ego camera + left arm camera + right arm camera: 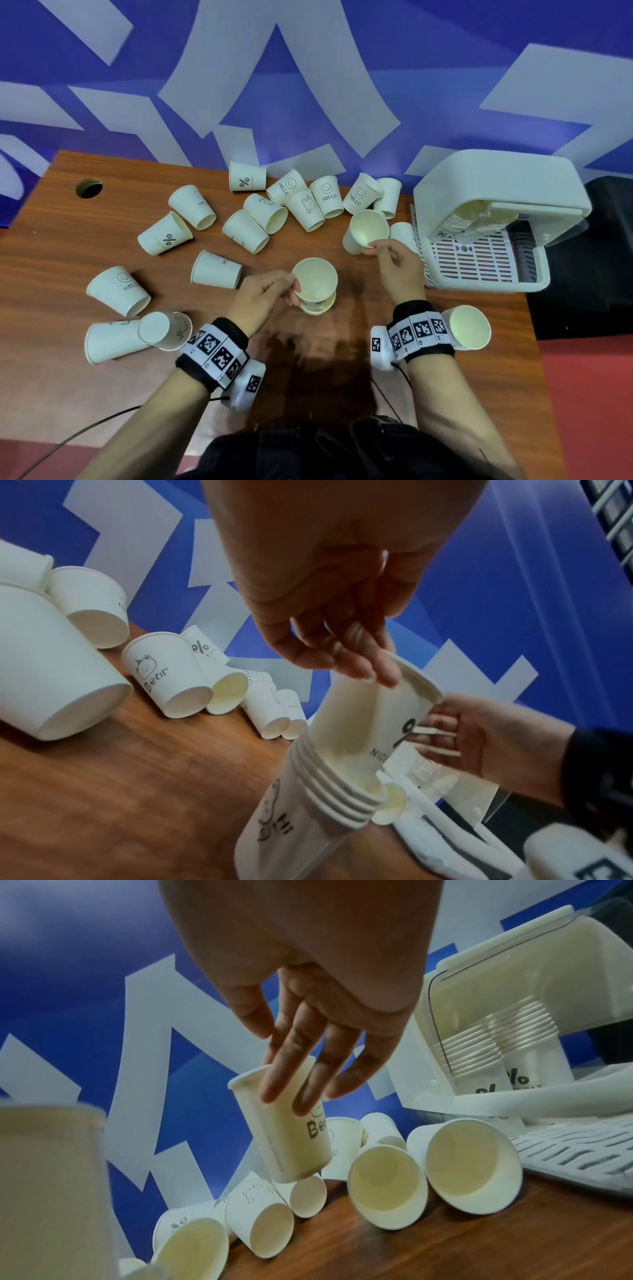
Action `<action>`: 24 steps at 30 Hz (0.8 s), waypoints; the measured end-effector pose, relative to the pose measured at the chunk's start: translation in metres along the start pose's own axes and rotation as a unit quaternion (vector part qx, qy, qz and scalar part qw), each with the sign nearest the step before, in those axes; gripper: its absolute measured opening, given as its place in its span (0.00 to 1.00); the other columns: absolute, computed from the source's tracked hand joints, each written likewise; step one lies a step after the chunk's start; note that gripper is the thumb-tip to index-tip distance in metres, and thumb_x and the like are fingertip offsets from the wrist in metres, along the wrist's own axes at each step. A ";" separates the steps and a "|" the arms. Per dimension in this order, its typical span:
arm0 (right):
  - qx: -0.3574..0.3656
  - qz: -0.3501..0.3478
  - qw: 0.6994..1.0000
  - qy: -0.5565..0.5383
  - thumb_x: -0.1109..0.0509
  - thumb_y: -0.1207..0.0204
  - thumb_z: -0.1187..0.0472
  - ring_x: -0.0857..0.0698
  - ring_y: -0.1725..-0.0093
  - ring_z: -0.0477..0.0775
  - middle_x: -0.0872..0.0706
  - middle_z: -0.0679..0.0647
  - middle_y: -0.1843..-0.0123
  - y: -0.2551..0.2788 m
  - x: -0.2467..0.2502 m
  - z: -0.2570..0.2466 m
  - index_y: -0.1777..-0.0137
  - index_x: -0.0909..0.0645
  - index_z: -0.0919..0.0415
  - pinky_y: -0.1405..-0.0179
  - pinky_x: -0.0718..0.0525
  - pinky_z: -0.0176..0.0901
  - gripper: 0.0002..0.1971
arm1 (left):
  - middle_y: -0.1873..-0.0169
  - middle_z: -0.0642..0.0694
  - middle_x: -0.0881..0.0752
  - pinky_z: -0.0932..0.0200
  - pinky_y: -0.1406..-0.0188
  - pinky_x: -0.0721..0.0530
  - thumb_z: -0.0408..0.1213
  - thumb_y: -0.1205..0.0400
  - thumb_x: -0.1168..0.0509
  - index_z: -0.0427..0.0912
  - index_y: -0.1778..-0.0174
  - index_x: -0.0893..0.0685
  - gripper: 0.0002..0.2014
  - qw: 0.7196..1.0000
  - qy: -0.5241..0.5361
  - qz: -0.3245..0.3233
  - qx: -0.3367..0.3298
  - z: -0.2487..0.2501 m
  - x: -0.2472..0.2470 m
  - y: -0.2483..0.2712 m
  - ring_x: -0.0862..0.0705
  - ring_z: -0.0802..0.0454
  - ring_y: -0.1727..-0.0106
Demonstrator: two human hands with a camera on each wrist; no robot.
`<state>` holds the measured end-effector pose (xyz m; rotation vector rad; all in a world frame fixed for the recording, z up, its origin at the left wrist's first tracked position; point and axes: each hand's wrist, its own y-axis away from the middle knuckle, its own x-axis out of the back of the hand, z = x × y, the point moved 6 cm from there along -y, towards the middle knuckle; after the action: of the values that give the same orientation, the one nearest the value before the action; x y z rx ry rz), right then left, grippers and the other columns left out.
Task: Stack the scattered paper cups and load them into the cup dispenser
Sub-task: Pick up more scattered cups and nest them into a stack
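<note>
A short stack of white paper cups (320, 306) (308, 818) stands upright on the wooden table (102, 219) in front of me. My left hand (294, 291) (369, 669) pinches the rim of a "%" cup (315, 281) (359, 718) that sits tilted in the top of the stack. My right hand (371, 246) (294, 1091) holds a "Bear" cup (364, 233) (287, 1145) by its rim, lifted off the table beside the dispenser. The white cup dispenser (496, 185) (496, 993) stands at the right, with rows of nested cups inside.
Several loose cups (164, 234) lie on their sides across the back and left of the table. One more cup (469, 327) lies behind my right wrist. A round cable hole (89, 187) is at the back left. The dispenser's slatted tray (479, 263) reaches towards the table's right edge.
</note>
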<state>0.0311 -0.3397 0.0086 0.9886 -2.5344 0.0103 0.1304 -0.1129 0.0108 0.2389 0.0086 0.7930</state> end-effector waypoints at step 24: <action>0.002 -0.210 0.977 -0.027 0.34 0.17 0.58 0.12 0.65 0.55 0.11 0.61 0.73 0.024 -0.039 0.005 0.63 0.10 0.61 0.45 0.18 0.37 0.16 | 0.60 0.39 0.13 0.47 0.54 0.20 0.42 0.15 0.54 0.48 0.56 0.23 0.14 0.910 -0.008 0.379 0.170 -0.086 0.121 -0.007 0.18 0.43 0.61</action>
<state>0.0389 -0.2974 -0.0072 1.5231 -2.3212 -0.1362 0.2122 -0.0138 -0.0641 0.6002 0.0408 1.5701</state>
